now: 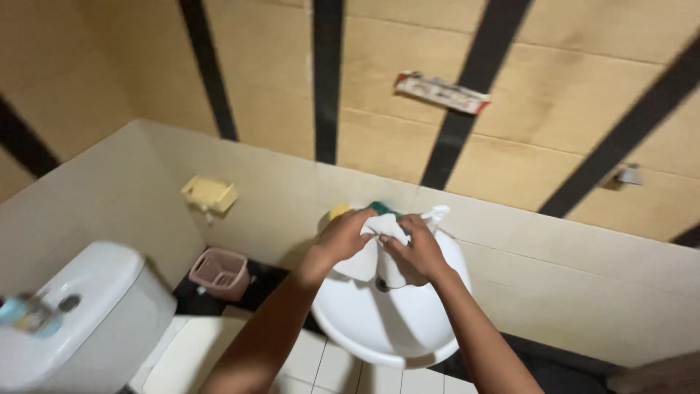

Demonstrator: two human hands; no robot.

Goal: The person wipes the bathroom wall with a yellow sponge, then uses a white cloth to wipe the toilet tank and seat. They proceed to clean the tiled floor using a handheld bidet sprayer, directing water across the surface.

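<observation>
My left hand [344, 235] and my right hand [417, 248] are both closed on a white cloth [368, 261] held over a round white wash basin [386, 332]. The cloth hangs down between the hands into the bowl. The basin's drain [381, 284] shows just below the cloth. Behind my hands, on the basin's back rim, sit a yellow object [337, 211] and a green object [380, 208], both partly hidden. A white tap [437, 214] pokes out at the right of my right hand.
A white toilet cistern [80, 306] stands at the lower left with a blurred blue item [29, 315] on its lid. A pink basket [219, 271] sits on the floor by the wall. A yellow holder [209, 194] is fixed to the tiled wall.
</observation>
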